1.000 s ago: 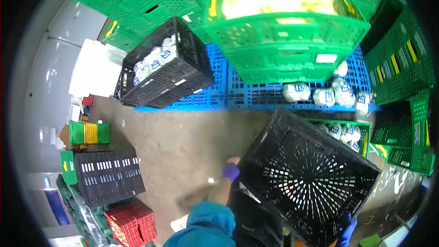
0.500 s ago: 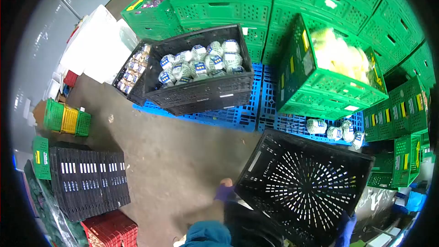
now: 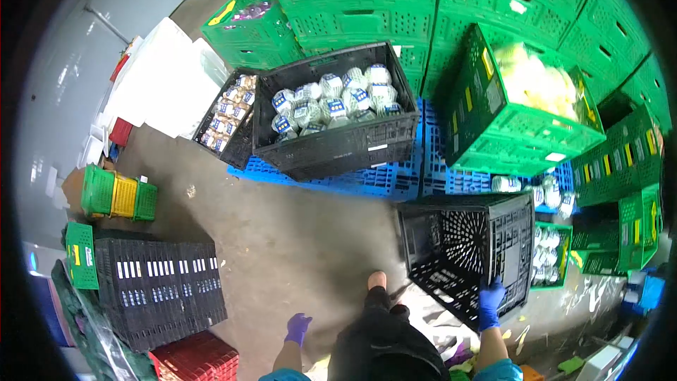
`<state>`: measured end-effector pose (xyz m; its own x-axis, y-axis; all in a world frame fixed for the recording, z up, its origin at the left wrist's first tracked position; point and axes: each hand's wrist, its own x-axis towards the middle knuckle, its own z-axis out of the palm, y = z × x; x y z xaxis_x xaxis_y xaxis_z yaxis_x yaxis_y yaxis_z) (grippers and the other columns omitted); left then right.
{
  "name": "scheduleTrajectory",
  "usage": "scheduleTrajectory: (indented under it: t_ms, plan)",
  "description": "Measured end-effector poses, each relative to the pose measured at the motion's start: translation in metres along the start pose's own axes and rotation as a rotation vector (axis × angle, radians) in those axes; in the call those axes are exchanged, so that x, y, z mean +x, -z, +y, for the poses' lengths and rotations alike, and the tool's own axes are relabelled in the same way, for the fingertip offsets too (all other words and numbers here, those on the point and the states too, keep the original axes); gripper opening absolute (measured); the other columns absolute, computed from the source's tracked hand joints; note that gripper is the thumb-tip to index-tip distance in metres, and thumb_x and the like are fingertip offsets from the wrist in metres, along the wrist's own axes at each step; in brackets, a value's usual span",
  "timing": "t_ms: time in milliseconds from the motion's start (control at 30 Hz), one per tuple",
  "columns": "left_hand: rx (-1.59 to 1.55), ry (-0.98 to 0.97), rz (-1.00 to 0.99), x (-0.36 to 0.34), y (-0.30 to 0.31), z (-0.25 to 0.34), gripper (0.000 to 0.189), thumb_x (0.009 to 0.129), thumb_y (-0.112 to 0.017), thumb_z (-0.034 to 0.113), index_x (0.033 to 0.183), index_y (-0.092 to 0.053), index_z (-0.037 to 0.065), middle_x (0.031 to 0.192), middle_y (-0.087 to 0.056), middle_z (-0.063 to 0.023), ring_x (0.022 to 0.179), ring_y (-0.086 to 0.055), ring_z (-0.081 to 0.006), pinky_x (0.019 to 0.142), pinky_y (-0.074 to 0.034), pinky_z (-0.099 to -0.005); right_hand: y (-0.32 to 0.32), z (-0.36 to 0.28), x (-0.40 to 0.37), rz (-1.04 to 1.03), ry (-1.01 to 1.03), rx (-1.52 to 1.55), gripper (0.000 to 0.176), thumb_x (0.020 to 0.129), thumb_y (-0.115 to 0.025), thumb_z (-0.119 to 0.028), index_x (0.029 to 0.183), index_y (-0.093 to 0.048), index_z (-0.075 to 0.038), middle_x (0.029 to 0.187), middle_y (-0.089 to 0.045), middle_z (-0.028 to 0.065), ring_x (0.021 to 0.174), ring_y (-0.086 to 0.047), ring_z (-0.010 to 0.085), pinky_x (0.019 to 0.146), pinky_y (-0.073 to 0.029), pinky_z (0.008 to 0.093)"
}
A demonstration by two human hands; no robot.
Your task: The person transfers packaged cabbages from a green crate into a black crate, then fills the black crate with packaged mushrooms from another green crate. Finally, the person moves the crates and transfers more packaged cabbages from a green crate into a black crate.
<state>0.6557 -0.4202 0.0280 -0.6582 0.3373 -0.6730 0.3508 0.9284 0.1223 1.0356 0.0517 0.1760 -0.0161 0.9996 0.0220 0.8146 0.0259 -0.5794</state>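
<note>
My right hand [image 3: 491, 301], in a purple glove, grips the rim of a black plastic crate [image 3: 509, 247]. The crate is tipped onto its side, and its slotted base shows through the opening. My left hand [image 3: 298, 327], gloved alike, hangs apart from the crate over the floor with its fingers loosely spread and nothing in them. Behind the tipped crate, a green crate [image 3: 566, 257] holds white netted packs [image 3: 544, 255]. More netted packs [image 3: 552, 190] lie on the blue pallet [image 3: 458, 180].
On the pallet stand a black crate [image 3: 331, 148] of netted packs and a green crate [image 3: 497, 141] with pale yellow produce. Green crates [image 3: 363, 25] are stacked behind. Folded black crates [image 3: 162, 289] and a red crate [image 3: 197, 360] stand at left. Scraps [image 3: 441, 324] litter the floor near my feet.
The black crate has swung from face-on to its side, moving slightly up the view. My left hand has come off it and moved left. The green crate behind is now visible.
</note>
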Motion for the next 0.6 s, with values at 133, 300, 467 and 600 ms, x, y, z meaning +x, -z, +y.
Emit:
scheduleTrajectory:
  t_ms: [133,300,467,600]
  plan:
    - [-0.132,-0.137,-0.095,-0.017,-0.02,-0.002,0.046,0.073,-0.068,0.034,0.11,-0.059,0.007,0.096,-0.065,-0.009,0.095,-0.06,-0.0197,0.086,-0.046,-0.0334,-0.005,0.027,-0.022,-0.037,0.054,0.015,0.02,0.072,-0.064,-0.018,0.079,-0.057,-0.001,0.06,-0.054,0.0235,0.053,-0.054,0.041,0.045,-0.039,0.0434]
    - [-0.424,-0.236,-0.173,-0.016,0.021,0.041,0.037,0.076,-0.067,0.024,0.108,-0.06,0.007,0.097,-0.065,-0.0079,0.091,-0.06,-0.0186,0.084,-0.047,-0.0319,0.021,0.008,-0.031,-0.024,0.043,-0.188,0.015,0.07,-0.063,-0.015,0.071,-0.052,-0.005,0.057,-0.055,0.0198,0.053,-0.055,0.0395,0.047,-0.042,0.0446]
    - [-0.391,-0.389,-0.132,0.024,0.026,0.005,0.037,0.076,-0.067,0.02,0.107,-0.059,0.002,0.097,-0.065,-0.0099,0.088,-0.061,-0.0163,0.081,-0.047,-0.0289,0.023,0.023,-0.039,-0.01,0.009,-0.25,0.02,0.073,-0.066,-0.02,0.075,-0.059,-0.001,0.059,-0.057,0.0191,0.047,-0.054,0.0335,0.045,-0.039,0.0383]
    - [-0.369,-0.16,-0.236,0.031,0.076,-0.001,0.041,0.074,-0.07,0.023,0.107,-0.059,0.001,0.094,-0.065,-0.0098,0.084,-0.061,-0.0151,0.08,-0.047,-0.0275,0.006,0.033,-0.04,-0.015,-0.034,-0.312,0.018,0.074,-0.062,-0.023,0.075,-0.057,-0.007,0.063,-0.059,0.0177,0.058,-0.057,0.0393,0.049,-0.045,0.046]
